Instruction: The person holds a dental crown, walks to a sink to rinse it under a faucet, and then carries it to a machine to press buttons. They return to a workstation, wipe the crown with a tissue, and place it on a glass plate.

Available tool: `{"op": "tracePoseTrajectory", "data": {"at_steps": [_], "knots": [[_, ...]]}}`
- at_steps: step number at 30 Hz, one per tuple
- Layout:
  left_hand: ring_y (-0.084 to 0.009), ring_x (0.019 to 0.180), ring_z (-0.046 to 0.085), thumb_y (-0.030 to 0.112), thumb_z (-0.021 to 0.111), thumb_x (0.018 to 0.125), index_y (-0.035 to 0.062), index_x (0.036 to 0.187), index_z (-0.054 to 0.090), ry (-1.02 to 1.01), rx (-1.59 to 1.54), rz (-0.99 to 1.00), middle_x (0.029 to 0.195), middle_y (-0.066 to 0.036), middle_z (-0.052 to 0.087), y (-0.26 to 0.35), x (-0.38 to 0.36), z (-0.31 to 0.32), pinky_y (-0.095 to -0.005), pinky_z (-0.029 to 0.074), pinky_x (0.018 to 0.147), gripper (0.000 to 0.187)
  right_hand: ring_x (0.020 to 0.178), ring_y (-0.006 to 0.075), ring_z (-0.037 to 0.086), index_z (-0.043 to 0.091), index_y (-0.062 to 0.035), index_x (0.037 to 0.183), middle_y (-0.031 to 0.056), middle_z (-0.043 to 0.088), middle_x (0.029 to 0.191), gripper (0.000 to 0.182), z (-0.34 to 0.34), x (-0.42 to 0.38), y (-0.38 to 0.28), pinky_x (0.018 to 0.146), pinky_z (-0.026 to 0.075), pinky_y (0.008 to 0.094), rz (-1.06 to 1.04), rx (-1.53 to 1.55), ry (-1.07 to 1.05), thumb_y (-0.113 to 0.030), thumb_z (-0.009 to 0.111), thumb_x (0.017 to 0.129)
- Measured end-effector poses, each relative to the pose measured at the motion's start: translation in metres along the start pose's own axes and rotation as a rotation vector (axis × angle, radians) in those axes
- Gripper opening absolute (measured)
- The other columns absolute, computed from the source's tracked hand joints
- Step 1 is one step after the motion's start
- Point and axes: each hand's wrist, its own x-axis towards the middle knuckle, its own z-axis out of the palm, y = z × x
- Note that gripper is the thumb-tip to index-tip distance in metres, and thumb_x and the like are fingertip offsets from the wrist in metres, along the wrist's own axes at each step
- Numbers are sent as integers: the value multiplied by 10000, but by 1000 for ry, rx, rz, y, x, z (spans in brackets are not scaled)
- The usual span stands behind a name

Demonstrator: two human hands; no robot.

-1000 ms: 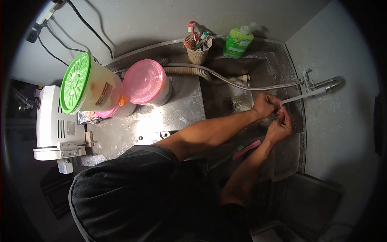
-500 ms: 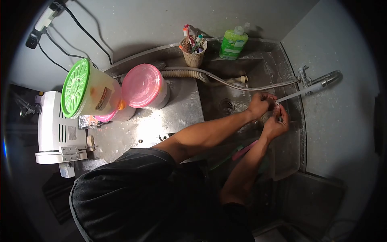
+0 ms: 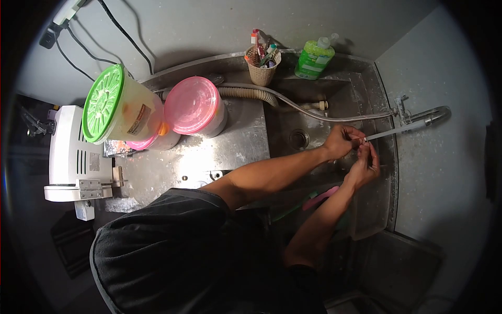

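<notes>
Over the sink (image 3: pixel 293 172), my left hand (image 3: pixel 342 143) and my right hand (image 3: pixel 364 166) meet fingertip to fingertip. Between the pinched fingers shows a small whitish thing (image 3: pixel 365 140), too small to name. Both hands are closed around it, the left from above and the right from below. A stream of water (image 3: pixel 395 132) runs from the faucet (image 3: pixel 438 116) on the right and reaches the fingertips. Under my right forearm lies a pink-handled item (image 3: pixel 320 198), partly hidden.
A woven cup of brushes (image 3: pixel 262 70) and a green soap bottle (image 3: pixel 314 60) stand on the back ledge. A hose (image 3: pixel 246 95) crosses the sink's back. Left are a pink-lidded tub (image 3: pixel 192 105), a green-lidded tub (image 3: pixel 107 103) and a white machine (image 3: pixel 78 157).
The view has shifted slightly. My hands remain pinched together at the water stream, with their fingers slightly rearranged around the small whitish thing.
</notes>
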Motion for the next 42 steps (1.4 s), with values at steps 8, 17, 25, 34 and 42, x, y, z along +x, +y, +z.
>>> {"op": "tracePoseTrajectory", "data": {"at_steps": [8,17,25,34,42], "knots": [[-148,736,664,1,670,832,-69,932,682,58,55,-101,848,-107,703,4,7,9,-283,560,703,122,762,151,650,705,74,967,117,711,874,161,1,-4,-10,705,519,254,-134,-117,14,-43,696,856],[-144,750,661,0,636,813,-53,912,703,51,363,51,833,-96,710,-4,14,15,-295,542,706,131,784,173,668,707,78,926,150,720,872,146,-1,1,-9,725,525,283,-216,-257,56,-51,674,866],[-135,685,671,18,675,774,-67,873,702,-47,190,-48,764,-94,702,12,11,10,-276,549,641,133,789,176,663,703,79,930,146,712,867,149,-10,5,-5,717,525,288,-212,-241,5,-53,674,866],[-111,609,655,89,637,756,-43,761,718,8,537,299,671,-115,694,9,11,0,-270,534,597,155,831,165,645,694,72,971,130,698,915,131,-8,3,-10,759,511,276,-252,-272,-108,1,644,874],[-180,573,647,102,582,804,-53,712,685,60,283,59,647,-140,670,14,11,-1,-303,513,535,207,789,165,657,677,86,999,143,696,890,160,-5,2,-7,735,539,285,-133,-127,-132,-35,648,898]]}}
